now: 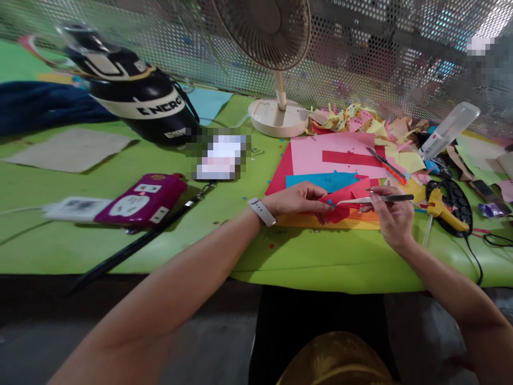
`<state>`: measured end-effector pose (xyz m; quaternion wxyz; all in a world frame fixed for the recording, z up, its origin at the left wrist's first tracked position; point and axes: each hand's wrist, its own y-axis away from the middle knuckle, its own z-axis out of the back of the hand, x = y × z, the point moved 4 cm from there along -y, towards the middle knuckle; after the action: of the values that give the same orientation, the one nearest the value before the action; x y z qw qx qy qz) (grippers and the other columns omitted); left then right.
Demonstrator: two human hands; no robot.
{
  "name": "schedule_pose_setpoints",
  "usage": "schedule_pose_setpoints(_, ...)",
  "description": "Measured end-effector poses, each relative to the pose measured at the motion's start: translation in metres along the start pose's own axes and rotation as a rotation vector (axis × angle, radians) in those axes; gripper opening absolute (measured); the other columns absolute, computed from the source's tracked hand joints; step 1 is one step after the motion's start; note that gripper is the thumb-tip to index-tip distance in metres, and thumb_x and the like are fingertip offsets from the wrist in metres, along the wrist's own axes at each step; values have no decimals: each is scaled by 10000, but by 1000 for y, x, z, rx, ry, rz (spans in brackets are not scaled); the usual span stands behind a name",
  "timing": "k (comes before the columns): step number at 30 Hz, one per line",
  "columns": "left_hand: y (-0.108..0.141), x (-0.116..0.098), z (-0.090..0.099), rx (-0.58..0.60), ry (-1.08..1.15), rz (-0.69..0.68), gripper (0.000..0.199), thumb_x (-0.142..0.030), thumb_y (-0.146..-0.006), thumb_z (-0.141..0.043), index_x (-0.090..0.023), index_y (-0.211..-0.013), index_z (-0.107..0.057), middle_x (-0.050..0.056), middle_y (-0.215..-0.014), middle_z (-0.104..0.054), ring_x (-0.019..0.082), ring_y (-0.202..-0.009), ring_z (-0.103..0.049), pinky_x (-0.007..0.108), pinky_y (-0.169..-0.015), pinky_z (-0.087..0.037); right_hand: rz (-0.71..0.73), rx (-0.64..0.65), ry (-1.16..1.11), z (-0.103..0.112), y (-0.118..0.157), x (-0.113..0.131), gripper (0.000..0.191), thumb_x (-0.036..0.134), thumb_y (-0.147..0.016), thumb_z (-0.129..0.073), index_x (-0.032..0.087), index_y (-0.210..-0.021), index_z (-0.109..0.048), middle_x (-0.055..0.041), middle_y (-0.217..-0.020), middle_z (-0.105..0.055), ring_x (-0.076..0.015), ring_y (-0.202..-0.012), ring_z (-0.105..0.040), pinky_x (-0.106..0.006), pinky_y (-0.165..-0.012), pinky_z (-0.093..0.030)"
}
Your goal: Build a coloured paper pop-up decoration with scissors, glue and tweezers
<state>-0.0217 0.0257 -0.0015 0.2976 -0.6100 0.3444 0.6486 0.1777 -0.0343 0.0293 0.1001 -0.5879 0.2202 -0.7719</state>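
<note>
My left hand (306,199) is closed on a piece of red paper (355,189), thumb and fingers pinching its left side. A tiny blue bit of paper (329,202) shows by the left thumb. Between my right thumb and fingers is a pair of tweezers (395,198), its tip pointing left at the red paper near that blue bit. My right hand (391,216) is closed round the tweezers. Behind the hands lie a blue paper strip (316,183), a pink sheet (308,155) and a red strip (348,158). Orange paper (364,215) lies beneath them.
A craft knife (387,164) rests on the pink sheet. To the right are a yellow glue gun (443,211), a black power strip (460,206) and a clear bottle (451,130). Paper scraps (360,118), a fan (278,117), a phone (220,158), a purple box (146,200) and a large black bottle (140,101) surround the work.
</note>
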Motion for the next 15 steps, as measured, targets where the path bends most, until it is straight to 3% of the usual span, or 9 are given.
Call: schedule_pose_setpoints(15, 0, 1, 1, 0, 18, -3, 256, -378, -729, -787, -142, -697, -692, 31, -704, -735, 134, -661, -670, 239, -698, -526, -10, 36, -32, -1, 1, 1, 155, 369, -843, -648, 220, -887, -643, 8, -726, -714, -149, -532, -690, -280, -508, -579)
